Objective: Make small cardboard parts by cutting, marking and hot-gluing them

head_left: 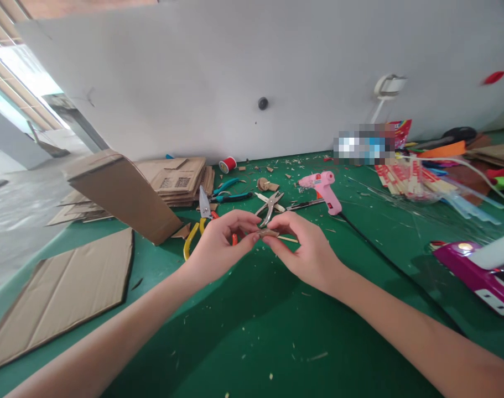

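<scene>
Over the green table, my left hand (224,239) and my right hand (304,249) meet, fingertips pinched on a small brown piece (268,232) that looks like cardboard. Fingers cover part of it, so its full shape is hidden. Just behind the fingertips lie silver pliers (271,208) with their jaws pointing away. Beside my left hand are scissors (204,203) with yellow and orange handles, partly covered by that hand. A thin wooden stick (287,239) shows near my right fingertips. Beyond that hand rests a pink glue gun (324,187).
A tall cardboard form (127,193) and a flat cardboard sheet (73,287) stand and lie at left, before stacked cardboard (172,179). Teal-handled pliers (230,194), a red spool (227,165) and a cutter knife (306,204) lie behind. A purple power strip (476,273) is at right, near the glue gun's black cable (384,261).
</scene>
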Demonstrator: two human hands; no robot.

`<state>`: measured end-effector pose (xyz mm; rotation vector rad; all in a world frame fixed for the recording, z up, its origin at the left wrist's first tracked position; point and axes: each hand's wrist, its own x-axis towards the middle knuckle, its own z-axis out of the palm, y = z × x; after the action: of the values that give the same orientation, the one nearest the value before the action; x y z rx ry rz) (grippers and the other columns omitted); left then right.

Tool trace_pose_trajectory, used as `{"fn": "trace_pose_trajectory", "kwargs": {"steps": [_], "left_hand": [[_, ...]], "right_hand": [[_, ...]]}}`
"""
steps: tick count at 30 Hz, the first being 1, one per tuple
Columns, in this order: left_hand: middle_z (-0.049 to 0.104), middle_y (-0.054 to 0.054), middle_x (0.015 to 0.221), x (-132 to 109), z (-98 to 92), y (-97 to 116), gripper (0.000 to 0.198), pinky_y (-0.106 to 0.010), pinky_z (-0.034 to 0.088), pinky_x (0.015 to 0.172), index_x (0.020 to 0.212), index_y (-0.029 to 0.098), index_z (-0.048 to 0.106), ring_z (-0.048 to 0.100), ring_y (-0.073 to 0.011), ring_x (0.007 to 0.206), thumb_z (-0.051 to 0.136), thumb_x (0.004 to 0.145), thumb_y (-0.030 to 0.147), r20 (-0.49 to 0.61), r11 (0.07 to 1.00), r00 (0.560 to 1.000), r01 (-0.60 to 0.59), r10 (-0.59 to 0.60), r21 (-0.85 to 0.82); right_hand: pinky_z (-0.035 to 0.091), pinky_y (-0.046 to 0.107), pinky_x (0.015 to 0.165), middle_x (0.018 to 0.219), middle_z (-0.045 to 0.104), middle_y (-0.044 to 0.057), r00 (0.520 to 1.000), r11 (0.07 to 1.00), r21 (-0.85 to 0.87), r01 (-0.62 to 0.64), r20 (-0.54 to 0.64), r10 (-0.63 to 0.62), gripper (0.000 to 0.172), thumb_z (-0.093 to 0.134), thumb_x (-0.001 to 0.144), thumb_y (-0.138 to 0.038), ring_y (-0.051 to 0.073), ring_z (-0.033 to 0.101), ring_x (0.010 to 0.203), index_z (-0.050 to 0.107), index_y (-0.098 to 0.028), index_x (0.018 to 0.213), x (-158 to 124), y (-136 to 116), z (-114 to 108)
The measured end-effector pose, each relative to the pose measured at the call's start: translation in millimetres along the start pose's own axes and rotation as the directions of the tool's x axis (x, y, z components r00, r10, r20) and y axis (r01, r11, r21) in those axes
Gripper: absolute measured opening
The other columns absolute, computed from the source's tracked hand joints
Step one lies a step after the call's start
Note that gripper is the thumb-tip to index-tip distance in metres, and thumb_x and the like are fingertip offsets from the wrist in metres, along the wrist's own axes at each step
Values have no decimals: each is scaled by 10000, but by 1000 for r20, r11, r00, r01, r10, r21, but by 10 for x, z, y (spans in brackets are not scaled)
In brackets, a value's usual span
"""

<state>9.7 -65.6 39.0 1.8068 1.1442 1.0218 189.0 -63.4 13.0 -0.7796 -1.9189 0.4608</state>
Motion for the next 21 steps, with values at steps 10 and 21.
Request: {"fn": "trace_pose_trajectory", "kwargs": {"steps": [10,21], "left_hand": [[685,-47,871,-7,127,-105,307,-291,511,728,1051,162,578,640,-159,823,661,782,283,130,846,962,272,-238,-458],[641,-18,813,28,73,-141,260,-251,497,693,975,167,625,595,-112,727,701,737,238,-21,835,969,200,-245,-513]], "right_hand": [[488,290,725,869,573,22,987,978,-138,158,24,-156,161,510,835,-51,143,566,831,490,-210,822,-24,124,0],[479,399,935,1139,583,94,966,966,-104,236,134,-221,261,451,876,-87,194,545,1086,577,-195,1077,-40,76,41]]}}
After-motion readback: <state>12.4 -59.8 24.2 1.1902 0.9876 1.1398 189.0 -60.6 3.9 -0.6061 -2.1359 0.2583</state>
